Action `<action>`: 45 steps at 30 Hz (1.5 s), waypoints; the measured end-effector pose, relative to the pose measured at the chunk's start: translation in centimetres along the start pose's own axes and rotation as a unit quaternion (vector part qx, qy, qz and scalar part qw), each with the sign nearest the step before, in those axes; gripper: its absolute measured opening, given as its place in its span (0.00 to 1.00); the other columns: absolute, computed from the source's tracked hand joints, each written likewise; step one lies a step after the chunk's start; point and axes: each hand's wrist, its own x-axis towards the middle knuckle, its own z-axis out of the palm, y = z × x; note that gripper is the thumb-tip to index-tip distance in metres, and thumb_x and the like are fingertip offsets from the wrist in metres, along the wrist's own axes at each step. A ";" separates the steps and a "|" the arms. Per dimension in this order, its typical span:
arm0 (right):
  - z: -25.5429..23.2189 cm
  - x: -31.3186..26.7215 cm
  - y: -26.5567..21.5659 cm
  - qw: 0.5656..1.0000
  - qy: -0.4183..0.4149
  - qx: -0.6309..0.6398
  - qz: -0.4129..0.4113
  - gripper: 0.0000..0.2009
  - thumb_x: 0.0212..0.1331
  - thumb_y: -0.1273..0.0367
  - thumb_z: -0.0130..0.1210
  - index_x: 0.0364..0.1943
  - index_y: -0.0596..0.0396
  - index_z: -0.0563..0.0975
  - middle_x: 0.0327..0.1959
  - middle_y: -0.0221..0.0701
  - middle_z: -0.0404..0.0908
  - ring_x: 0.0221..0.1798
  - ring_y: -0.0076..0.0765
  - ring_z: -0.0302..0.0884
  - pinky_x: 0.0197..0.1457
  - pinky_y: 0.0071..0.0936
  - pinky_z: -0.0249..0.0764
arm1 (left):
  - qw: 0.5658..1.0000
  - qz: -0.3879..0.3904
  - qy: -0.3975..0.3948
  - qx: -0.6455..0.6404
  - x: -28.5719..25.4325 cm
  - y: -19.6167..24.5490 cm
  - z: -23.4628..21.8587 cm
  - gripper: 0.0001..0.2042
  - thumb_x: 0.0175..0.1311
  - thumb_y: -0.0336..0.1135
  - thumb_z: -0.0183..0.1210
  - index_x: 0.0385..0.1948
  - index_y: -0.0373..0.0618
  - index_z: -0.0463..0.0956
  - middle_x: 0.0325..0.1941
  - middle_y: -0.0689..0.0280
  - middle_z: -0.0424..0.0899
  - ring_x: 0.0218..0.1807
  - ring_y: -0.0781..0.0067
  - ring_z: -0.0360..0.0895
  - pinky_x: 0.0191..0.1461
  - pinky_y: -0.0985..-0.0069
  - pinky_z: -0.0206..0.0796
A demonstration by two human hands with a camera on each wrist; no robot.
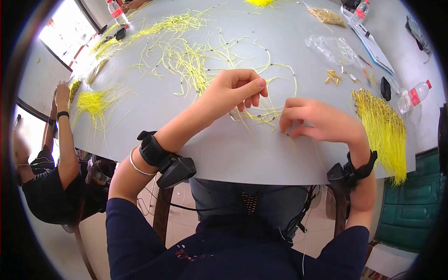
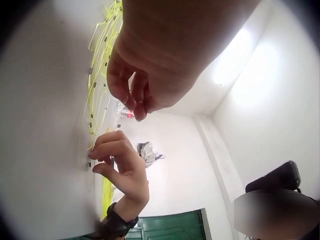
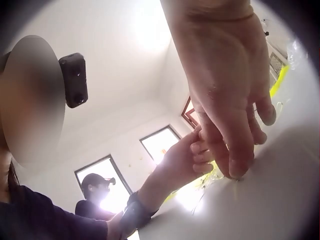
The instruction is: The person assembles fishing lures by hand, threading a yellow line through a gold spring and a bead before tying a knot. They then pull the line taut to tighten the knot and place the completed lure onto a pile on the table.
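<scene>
My left hand [image 1: 233, 91] hovers over the near strands of a tangle of yellow cords [image 1: 186, 65] dotted with small dark beads. Its fingers are loosely curled, the thumb close to the index finger, and nothing shows between them. To its right, my right hand [image 1: 319, 120] is low at the table, fingers bent downward. In the left wrist view its thumb and index finger [image 2: 107, 148] stand apart beside a small dark bead [image 2: 90, 164] on the tabletop. A short yellow cord end [image 1: 292, 140] pokes out by that thumb. The right wrist view shows a fingertip [image 3: 239, 172] right at the table surface.
A thick bundle of yellow cords with golden ends [image 1: 382, 130] lies at the right edge. Beyond are small golden pieces [image 1: 332, 77], a plastic bag [image 1: 329, 49], a bottle [image 1: 414, 96] and a clipboard [image 1: 373, 46]. Another person [image 1: 53, 172] sits at the left, near a yellow pile [image 1: 93, 102].
</scene>
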 end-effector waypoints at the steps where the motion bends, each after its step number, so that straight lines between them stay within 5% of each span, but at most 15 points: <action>1: -0.2 0.0 0.0 1.000 0.000 0.000 0.000 0.07 0.43 0.77 0.57 0.28 0.57 0.73 0.31 0.34 0.72 0.38 0.39 0.73 0.40 0.30 0.69 | 1.000 -0.001 0.000 -0.002 0.0 -0.1 0.0 0.13 0.64 0.43 0.50 0.27 0.44 0.76 0.19 0.73 0.75 0.23 0.87 0.68 0.26 0.87 0.59; 7: -0.2 0.2 0.1 0.993 0.009 -0.065 -0.100 0.08 0.45 0.78 0.56 0.32 0.55 0.73 0.31 0.31 0.73 0.36 0.35 0.72 0.39 0.28 0.69 | 1.000 -0.002 -0.005 -0.007 0.0 -0.2 0.1 0.13 0.64 0.43 0.50 0.27 0.43 0.76 0.19 0.73 0.75 0.23 0.87 0.68 0.26 0.87 0.59; 9: -0.8 0.2 -1.4 0.991 -0.014 0.128 -0.035 0.06 0.51 0.77 0.54 0.33 0.54 0.71 0.32 0.29 0.74 0.36 0.28 0.72 0.39 0.24 0.68 | 1.000 0.002 -0.005 -0.008 0.0 -0.2 0.0 0.13 0.64 0.43 0.50 0.27 0.43 0.76 0.19 0.73 0.75 0.23 0.87 0.68 0.26 0.87 0.59; 11: -0.9 0.1 0.0 0.935 0.102 0.308 -0.142 0.05 0.56 0.75 0.52 0.35 0.53 0.69 0.33 0.28 0.74 0.32 0.20 0.70 0.33 0.16 0.65 | 1.000 0.006 -0.010 -0.017 -0.1 -0.1 0.0 0.13 0.64 0.43 0.50 0.27 0.43 0.76 0.19 0.73 0.75 0.23 0.87 0.68 0.26 0.87 0.59; 12: -2.1 -1.1 -0.7 0.928 0.180 0.319 -0.066 0.05 0.59 0.72 0.50 0.37 0.53 0.69 0.30 0.28 0.74 0.28 0.14 0.68 0.26 0.09 0.59 | 1.000 0.005 -0.010 -0.018 -0.1 0.0 0.0 0.13 0.64 0.43 0.50 0.27 0.43 0.76 0.19 0.73 0.75 0.23 0.87 0.68 0.26 0.87 0.59; 14: -3.5 -1.5 0.5 0.864 0.335 0.370 -0.066 0.08 0.61 0.68 0.46 0.42 0.52 0.70 0.23 0.22 0.69 0.21 0.10 0.57 0.20 0.09 0.49 | 1.000 0.005 -0.014 -0.010 -0.2 0.1 0.1 0.13 0.64 0.43 0.50 0.27 0.43 0.76 0.20 0.73 0.75 0.24 0.87 0.68 0.26 0.87 0.60; 16: -5.2 -2.3 3.1 0.854 0.449 0.260 0.024 0.06 0.59 0.71 0.46 0.34 0.54 0.75 0.22 0.21 0.67 0.17 0.11 0.53 0.19 0.10 0.48 | 1.000 0.006 -0.018 -0.012 -0.2 0.1 0.1 0.13 0.64 0.43 0.50 0.27 0.44 0.76 0.20 0.73 0.75 0.24 0.87 0.68 0.27 0.87 0.60; 17: -5.7 -2.8 4.5 0.855 0.449 0.259 0.024 0.06 0.59 0.71 0.46 0.34 0.54 0.75 0.22 0.21 0.67 0.17 0.11 0.53 0.19 0.10 0.48 | 1.000 0.007 -0.022 -0.012 -0.2 0.1 0.2 0.13 0.64 0.43 0.50 0.27 0.44 0.76 0.20 0.73 0.75 0.24 0.87 0.69 0.27 0.86 0.60; 19: -5.9 -3.5 6.5 0.859 0.452 0.044 0.236 0.08 0.58 0.69 0.47 0.29 0.55 0.77 0.19 0.22 0.67 0.16 0.11 0.59 0.19 0.12 0.54 | 1.000 0.012 -0.016 -0.009 -0.3 0.2 0.4 0.14 0.64 0.43 0.50 0.27 0.43 0.75 0.19 0.73 0.73 0.23 0.88 0.68 0.26 0.87 0.59; 20: -5.7 -3.5 6.9 0.859 0.452 0.044 0.236 0.08 0.58 0.69 0.47 0.29 0.55 0.77 0.19 0.22 0.67 0.16 0.11 0.59 0.19 0.12 0.54 | 1.000 0.015 -0.009 -0.005 -0.4 0.2 0.5 0.14 0.65 0.43 0.49 0.26 0.43 0.75 0.17 0.74 0.72 0.21 0.88 0.66 0.25 0.88 0.58; 22: -5.4 -3.5 7.4 0.839 0.359 -0.037 0.408 0.10 0.55 0.66 0.51 0.29 0.59 0.78 0.16 0.28 0.71 0.17 0.23 0.69 0.21 0.23 0.64 | 1.000 0.014 -0.015 -0.009 -0.3 0.2 0.3 0.14 0.64 0.43 0.50 0.27 0.43 0.76 0.19 0.73 0.73 0.22 0.88 0.68 0.26 0.87 0.60; 28: -3.5 -2.0 10.9 0.822 0.299 -0.205 0.440 0.14 0.51 0.61 0.54 0.26 0.61 0.76 0.21 0.42 0.77 0.24 0.48 0.75 0.32 0.38 0.71 | 1.000 0.003 -0.026 0.002 -0.2 -0.1 0.2 0.13 0.64 0.43 0.49 0.27 0.44 0.76 0.20 0.73 0.75 0.24 0.87 0.69 0.27 0.86 0.61; 34: -2.4 -0.4 6.4 0.852 0.375 -0.152 0.333 0.13 0.52 0.61 0.54 0.23 0.59 0.74 0.24 0.40 0.79 0.29 0.45 0.76 0.35 0.37 0.71 | 1.000 0.010 0.006 0.007 -0.1 0.1 0.4 0.13 0.65 0.42 0.49 0.28 0.44 0.75 0.21 0.73 0.75 0.23 0.87 0.69 0.26 0.87 0.60; 41: -2.1 -0.2 8.0 0.826 0.334 -0.205 0.405 0.11 0.53 0.63 0.55 0.27 0.57 0.73 0.33 0.39 0.77 0.37 0.44 0.75 0.39 0.37 0.70 | 1.000 0.010 -0.019 0.010 -0.2 -0.2 0.5 0.13 0.65 0.41 0.49 0.27 0.43 0.75 0.20 0.73 0.74 0.23 0.88 0.69 0.25 0.88 0.60; 45: -2.0 -0.1 9.6 0.845 0.392 -0.248 0.266 0.06 0.54 0.68 0.53 0.28 0.56 0.72 0.34 0.35 0.76 0.38 0.42 0.74 0.39 0.36 0.70 | 1.000 0.008 -0.017 0.007 -0.1 -0.2 0.5 0.13 0.65 0.41 0.49 0.27 0.43 0.75 0.20 0.73 0.74 0.23 0.88 0.69 0.25 0.88 0.60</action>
